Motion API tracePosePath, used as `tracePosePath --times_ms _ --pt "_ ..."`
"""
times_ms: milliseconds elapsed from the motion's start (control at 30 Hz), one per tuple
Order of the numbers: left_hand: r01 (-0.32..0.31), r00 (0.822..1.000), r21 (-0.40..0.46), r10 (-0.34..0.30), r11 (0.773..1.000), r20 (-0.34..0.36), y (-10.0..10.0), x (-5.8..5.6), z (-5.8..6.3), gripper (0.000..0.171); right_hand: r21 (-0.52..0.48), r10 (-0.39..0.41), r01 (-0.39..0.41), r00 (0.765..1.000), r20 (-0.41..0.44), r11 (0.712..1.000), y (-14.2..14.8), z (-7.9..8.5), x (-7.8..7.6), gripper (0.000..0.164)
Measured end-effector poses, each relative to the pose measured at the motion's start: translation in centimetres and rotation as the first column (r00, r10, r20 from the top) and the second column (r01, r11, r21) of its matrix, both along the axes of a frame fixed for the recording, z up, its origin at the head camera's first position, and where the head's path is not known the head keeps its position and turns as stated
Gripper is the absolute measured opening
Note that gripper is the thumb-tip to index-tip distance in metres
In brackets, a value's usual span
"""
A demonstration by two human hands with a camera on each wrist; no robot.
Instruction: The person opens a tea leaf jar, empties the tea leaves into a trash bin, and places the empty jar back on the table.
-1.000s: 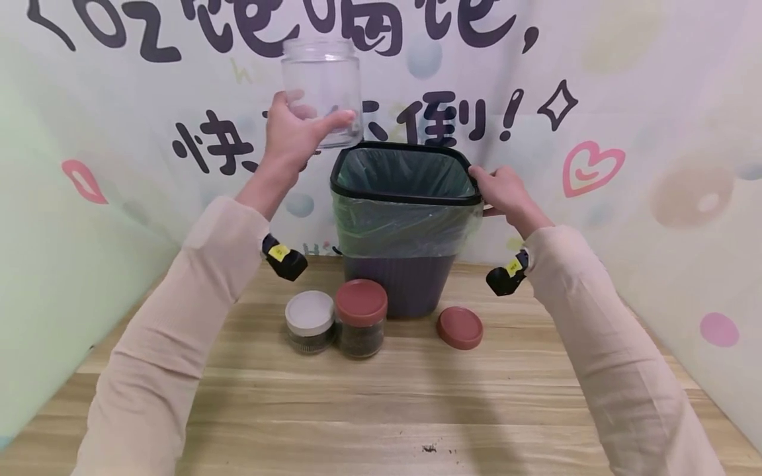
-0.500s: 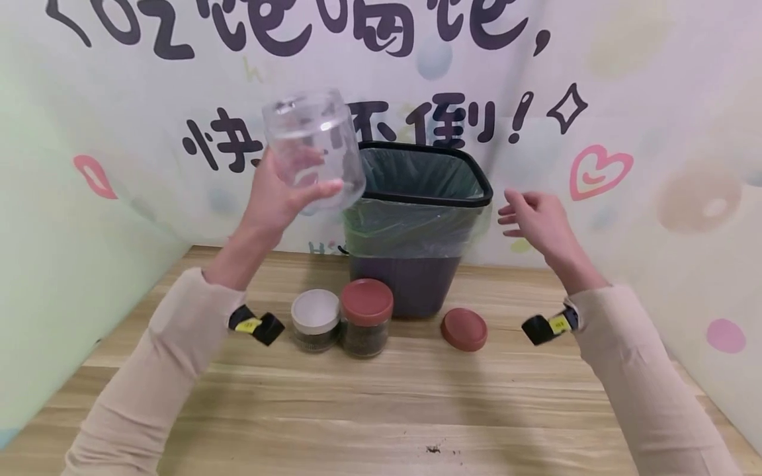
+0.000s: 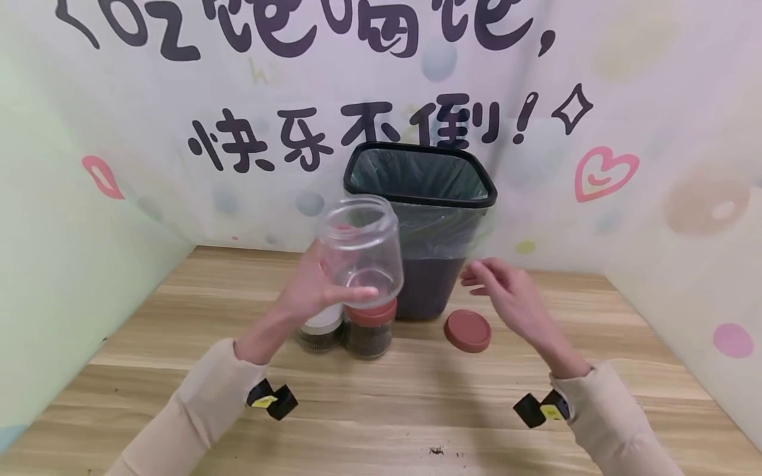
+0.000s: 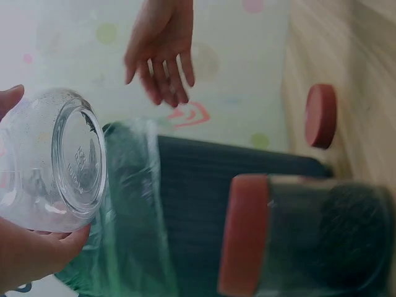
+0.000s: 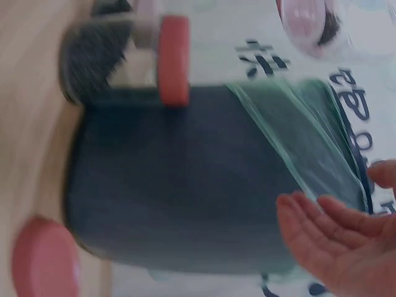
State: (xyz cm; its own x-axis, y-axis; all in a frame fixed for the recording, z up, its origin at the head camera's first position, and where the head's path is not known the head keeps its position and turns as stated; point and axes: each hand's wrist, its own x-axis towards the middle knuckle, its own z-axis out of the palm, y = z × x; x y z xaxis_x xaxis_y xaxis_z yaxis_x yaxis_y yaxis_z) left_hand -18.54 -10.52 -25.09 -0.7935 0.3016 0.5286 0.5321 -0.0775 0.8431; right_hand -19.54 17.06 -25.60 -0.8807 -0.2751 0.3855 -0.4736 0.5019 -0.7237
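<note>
My left hand [image 3: 315,284] grips an unlidded clear glass jar [image 3: 364,258], its mouth up and slightly tilted, in front of the trash bin and above the two standing jars. In the left wrist view the jar's [image 4: 77,158] embossed base shows, and it looks clear inside. My right hand [image 3: 506,297] hangs in the air with loosely bent fingers, holding nothing, above and right of a loose red lid [image 3: 467,330] lying on the table. The right wrist view shows this hand [image 5: 340,241] with its fingers apart from the bin.
A dark trash bin [image 3: 431,284] with a black rim and green liner stands against the back wall. Before it stand a red-lidded jar [image 3: 369,337] of dark contents and a white-lidded jar [image 3: 321,334]. Dark crumbs [image 3: 437,451] lie near the table's [image 3: 357,410] front.
My left hand has lowered the glass jar from beside the bin's top to in front of it. My right hand has let go of the bin's rim and come down toward the loose lid.
</note>
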Motion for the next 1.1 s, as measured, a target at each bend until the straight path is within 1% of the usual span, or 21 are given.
tracePosePath --times_ms 67,133,167,200,267,333,400,500,567,633,733,833,900,1000,1100 --pt "-0.002 1.0 -0.016 0.002 1.0 0.022 0.7 0.2 -0.9 0.083 -0.014 0.079 -0.079 0.997 0.008 0.997 -0.7 -0.8 0.5 0.033" --pt "-0.015 0.999 -0.038 0.017 0.999 0.052 1.3 0.4 -1.7 0.083 -0.011 0.166 -0.166 0.985 0.034 0.986 -1.2 -1.5 1.0 0.034" --pt "-0.03 0.997 -0.063 0.035 0.998 0.065 1.5 0.6 -2.1 0.084 -0.017 0.215 -0.214 0.975 0.052 0.977 -1.5 -1.8 1.3 0.036" --pt "-0.031 0.997 -0.076 0.036 0.997 0.072 1.8 0.7 -2.5 0.084 -0.024 0.259 -0.258 0.963 0.076 0.966 -1.7 -2.0 1.6 0.037" --pt "-0.046 0.995 -0.123 0.056 0.991 0.077 2.3 0.9 -3.1 0.084 -0.046 0.332 -0.329 0.937 0.108 0.943 -2.1 -2.5 2.1 0.044" --pt "-0.029 0.997 -0.143 0.039 0.989 0.068 2.9 1.1 -3.8 0.084 -0.092 0.393 -0.384 0.911 0.126 0.919 -2.5 -2.9 2.5 0.052" --pt "0.012 0.998 -0.146 -0.003 0.989 0.062 3.5 1.3 -4.3 0.084 -0.131 0.419 -0.403 0.899 0.132 0.906 -2.8 -3.2 2.8 0.059" --pt "0.062 0.997 -0.153 -0.054 0.986 0.053 4.3 1.4 -5.1 0.085 -0.171 0.437 -0.415 0.892 0.119 0.894 -3.0 -3.6 3.0 0.066" --pt "0.066 0.997 -0.174 -0.058 0.982 0.053 4.8 1.5 -5.6 0.086 -0.186 0.438 -0.413 0.892 0.116 0.891 -2.8 -3.9 3.1 0.069" --pt "0.054 0.998 -0.185 -0.045 0.981 0.052 5.3 1.6 -6.1 0.088 -0.18 0.429 -0.406 0.896 0.114 0.896 -2.6 -4.3 3.1 0.072" --pt "0.006 0.999 -0.215 0.004 0.976 0.046 6.0 1.8 -6.9 0.088 -0.136 0.398 -0.382 0.91 0.115 0.914 -2.0 -4.8 3.2 0.075" --pt "-0.048 0.997 -0.262 0.062 0.964 0.042 6.8 2.1 -7.6 0.089 -0.077 0.357 -0.351 0.927 0.112 0.933 -1.4 -5.3 3.2 0.077" --pt "-0.077 0.995 -0.297 0.094 0.952 0.044 7.3 2.2 -8.0 0.09 -0.049 0.341 -0.337 0.934 0.108 0.94 -1.0 -5.7 3.2 0.077" --pt "-0.094 0.992 -0.326 0.117 0.941 0.053 8.1 2.3 -8.6 0.092 -0.031 0.325 -0.324 0.94 0.108 0.946 -0.6 -6.2 3.1 0.079" --pt "-0.103 0.991 -0.358 0.127 0.928 0.044 8.8 2.2 -9.3 0.095 -0.033 0.313 -0.311 0.942 0.119 0.95 -0.1 -6.9 3.0 0.078"
